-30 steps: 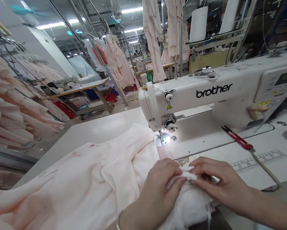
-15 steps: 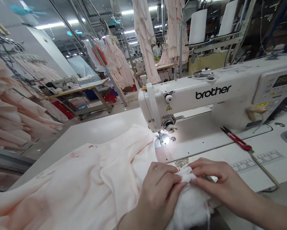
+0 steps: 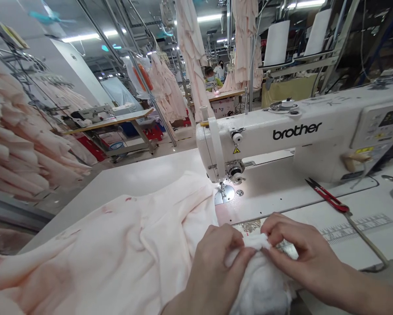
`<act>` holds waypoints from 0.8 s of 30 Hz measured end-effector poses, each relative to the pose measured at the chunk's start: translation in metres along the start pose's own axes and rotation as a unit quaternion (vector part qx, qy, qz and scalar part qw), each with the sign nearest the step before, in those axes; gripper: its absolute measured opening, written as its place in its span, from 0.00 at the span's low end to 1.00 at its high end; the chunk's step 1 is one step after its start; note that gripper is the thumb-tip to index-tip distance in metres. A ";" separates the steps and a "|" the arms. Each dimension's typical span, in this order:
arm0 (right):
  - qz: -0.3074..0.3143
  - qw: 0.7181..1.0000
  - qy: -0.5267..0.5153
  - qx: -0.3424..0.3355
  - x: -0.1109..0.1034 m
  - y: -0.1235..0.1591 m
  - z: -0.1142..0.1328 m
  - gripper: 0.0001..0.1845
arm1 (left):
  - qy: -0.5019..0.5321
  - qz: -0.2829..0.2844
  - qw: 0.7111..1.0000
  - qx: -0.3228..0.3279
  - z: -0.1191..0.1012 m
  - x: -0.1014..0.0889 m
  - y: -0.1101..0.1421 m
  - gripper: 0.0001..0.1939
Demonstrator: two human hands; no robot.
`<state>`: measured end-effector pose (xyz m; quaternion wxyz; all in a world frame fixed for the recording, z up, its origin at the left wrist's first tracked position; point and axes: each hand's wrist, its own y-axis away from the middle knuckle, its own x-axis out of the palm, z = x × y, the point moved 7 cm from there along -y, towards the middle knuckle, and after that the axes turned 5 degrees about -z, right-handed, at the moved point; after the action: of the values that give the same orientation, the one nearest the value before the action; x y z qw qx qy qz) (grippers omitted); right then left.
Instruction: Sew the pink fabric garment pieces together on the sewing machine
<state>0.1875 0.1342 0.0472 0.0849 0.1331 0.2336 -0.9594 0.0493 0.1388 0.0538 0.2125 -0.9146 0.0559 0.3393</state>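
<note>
My left hand (image 3: 218, 267) pinches the edge of a white fluffy fabric (image 3: 260, 280) between thumb and fingers, at the table's front edge. My right hand (image 3: 303, 253) pinches the same edge a short way to the right, so a small folded stretch shows between the two. The rest of this fabric hangs down below my hands. Left of them spreads a pale pink fabric (image 3: 117, 245); whether it joins the white piece I cannot tell. Its far end lies beside the needle plate (image 3: 225, 194) of the white sewing machine (image 3: 262, 135).
Red-handled thread snips (image 3: 329, 197) lie on the tabletop at right, touching a thin rod (image 3: 367, 238) near a printed ruler (image 3: 363, 225). Thread cones (image 3: 277, 43) stand behind the machine. Pink garments (image 3: 29, 144) hang at left. People sit farther back.
The view has shifted slightly. Both hands still pinch the white edge; my left fingers have lifted and loosened around it, and the fold between the hands looks flatter.
</note>
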 end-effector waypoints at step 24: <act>0.177 0.954 0.050 0.239 0.005 -0.018 -0.033 0.06 | 0.071 0.145 0.984 -0.069 0.010 0.026 -0.013 0.05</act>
<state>0.1858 0.1651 0.0249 0.2070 0.2361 -0.0256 -0.9491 0.0659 0.1562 0.0348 0.0927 -0.9313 0.1791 0.3035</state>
